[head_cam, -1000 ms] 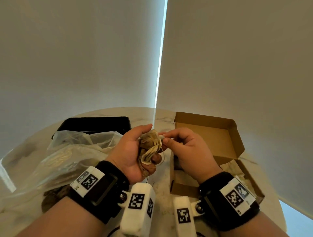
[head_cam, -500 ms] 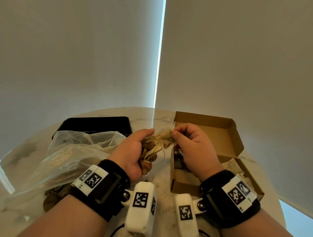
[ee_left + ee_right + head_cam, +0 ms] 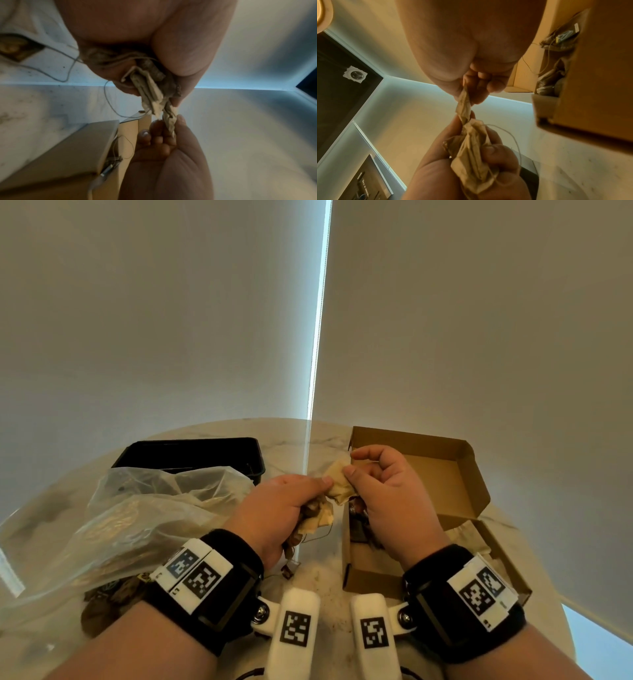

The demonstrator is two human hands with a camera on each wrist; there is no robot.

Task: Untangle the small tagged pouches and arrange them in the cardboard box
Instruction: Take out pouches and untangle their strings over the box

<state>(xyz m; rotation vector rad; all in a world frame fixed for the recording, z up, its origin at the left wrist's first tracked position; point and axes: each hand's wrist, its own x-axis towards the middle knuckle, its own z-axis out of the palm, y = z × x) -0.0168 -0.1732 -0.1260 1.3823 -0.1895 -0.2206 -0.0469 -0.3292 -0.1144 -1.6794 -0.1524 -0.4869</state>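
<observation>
Desk (image 3: 318, 436) carries a clear plastic bag (image 3: 144, 508) at left with a black tray (image 3: 191, 451) behind it, and the open cardboard box (image 3: 442, 474) at right, a few pouches already lying at its near end. Hands have drifted apart over the last second: right hand (image 3: 387, 491) has moved up and toward the box's near-left corner, and the pouch (image 3: 339, 486) it pinches between thumb and forefinger is now drawn out of the bundle (image 3: 315, 517) rather than buried in it. Left hand (image 3: 274, 508) stays fisted round that bundle, just left of the box above the desk. Pouch is stretched and twisted between the two hands, long axis left-to-right, free end pointing at the box. Strings (image 3: 513, 136) trail loose from the bundle, so my read is it's partly freed, not yet separate; one more pull should clear it for the box.
</observation>
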